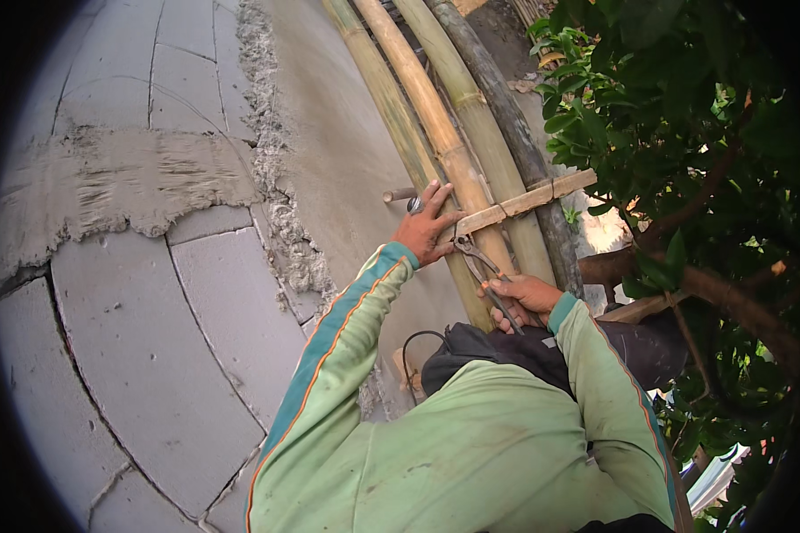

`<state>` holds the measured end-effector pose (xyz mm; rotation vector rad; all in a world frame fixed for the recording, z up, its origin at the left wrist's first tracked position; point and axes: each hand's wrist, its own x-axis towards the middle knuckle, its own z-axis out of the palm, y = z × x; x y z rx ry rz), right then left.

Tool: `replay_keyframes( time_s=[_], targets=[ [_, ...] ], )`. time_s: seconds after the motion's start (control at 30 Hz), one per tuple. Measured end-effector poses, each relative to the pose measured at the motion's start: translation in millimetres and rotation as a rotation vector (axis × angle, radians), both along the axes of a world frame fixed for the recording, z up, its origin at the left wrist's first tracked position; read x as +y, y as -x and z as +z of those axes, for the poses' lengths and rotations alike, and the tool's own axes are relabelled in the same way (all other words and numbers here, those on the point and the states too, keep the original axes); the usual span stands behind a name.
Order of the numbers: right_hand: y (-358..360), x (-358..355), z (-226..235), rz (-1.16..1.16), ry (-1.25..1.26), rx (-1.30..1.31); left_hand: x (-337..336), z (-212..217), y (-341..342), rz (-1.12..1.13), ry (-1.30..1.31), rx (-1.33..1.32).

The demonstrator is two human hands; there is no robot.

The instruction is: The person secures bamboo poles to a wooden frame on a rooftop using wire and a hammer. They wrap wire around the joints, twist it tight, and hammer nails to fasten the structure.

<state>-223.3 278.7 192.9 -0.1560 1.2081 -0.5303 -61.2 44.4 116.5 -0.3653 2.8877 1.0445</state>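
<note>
My right hand is closed round the handles of a pair of pincers. Their jaws meet the left end of a wooden crosspiece, which lies across several bamboo poles. My left hand rests with its fingers apart on the leftmost pole, beside that end and just above the jaws. A thin dark tie goes round the crosspiece; whether wire is in the jaws is too small to tell. A short stick juts out left of the poles.
At left stands a wall of grey blocks with a band of rough mortar. A smooth plastered strip runs beside the poles. A dark weathered pole lies to their right. Leafy branches crowd the right side, near my right arm.
</note>
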Motion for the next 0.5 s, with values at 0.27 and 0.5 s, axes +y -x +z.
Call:
replay_keyframes(
  time_s=[0.27, 0.5],
  targets=[
    [-16, -8, 24, 0.684, 0.454, 1.265, 1, -4, 1, 0.006, 0.001, 0.028],
    [-1, -33, 56, 1.051, 0.638, 1.801, 1, -6, 1, 0.032, -0.02, 0.03]
  ],
)
